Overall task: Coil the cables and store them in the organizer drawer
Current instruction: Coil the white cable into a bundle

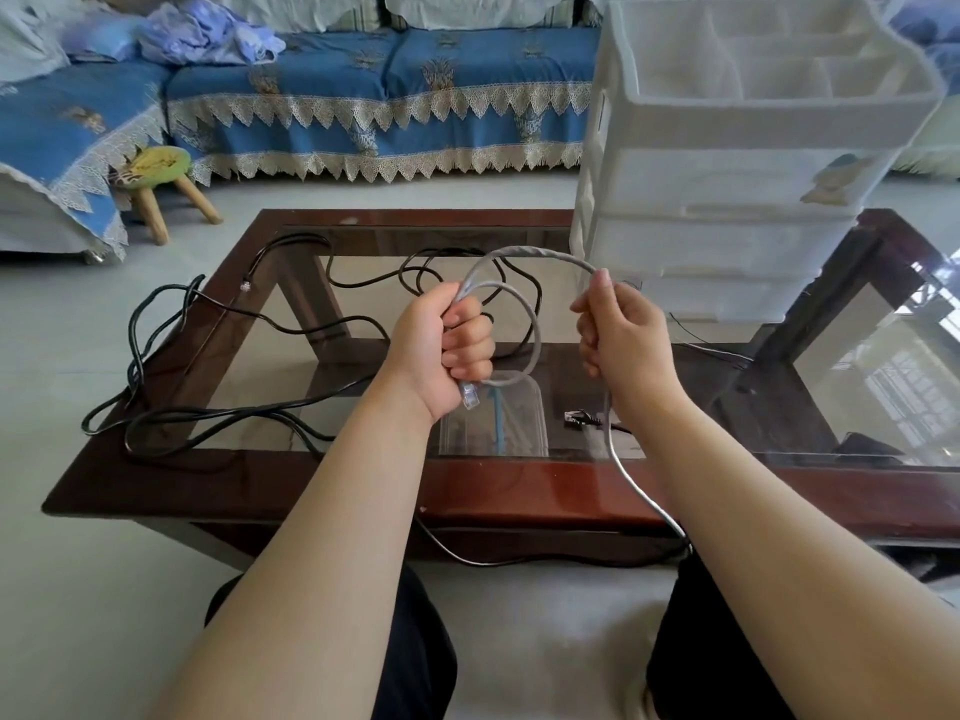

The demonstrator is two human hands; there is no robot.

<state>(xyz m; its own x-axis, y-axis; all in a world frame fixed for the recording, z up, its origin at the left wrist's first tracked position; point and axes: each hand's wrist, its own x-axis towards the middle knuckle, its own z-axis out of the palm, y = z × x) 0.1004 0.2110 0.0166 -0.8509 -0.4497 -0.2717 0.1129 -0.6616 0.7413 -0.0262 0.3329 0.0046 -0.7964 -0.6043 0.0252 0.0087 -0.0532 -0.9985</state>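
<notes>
My left hand is closed around a loop of grey network cable, with the clear plug sticking out below the fist. My right hand pinches the same cable a little to the right; an arc of it bridges the two hands above. From my right hand the cable's tail drops past the table's near edge toward my lap. A white plastic organizer with several drawers stands on the table at the right, behind my right hand; its top tray has dividers. Loose black cables sprawl over the left of the table.
The low table has a dark wooden frame and a glass top. A black plug lies on the glass near my right wrist. A clear box shows under the glass. A blue-covered sofa and a small stool stand beyond.
</notes>
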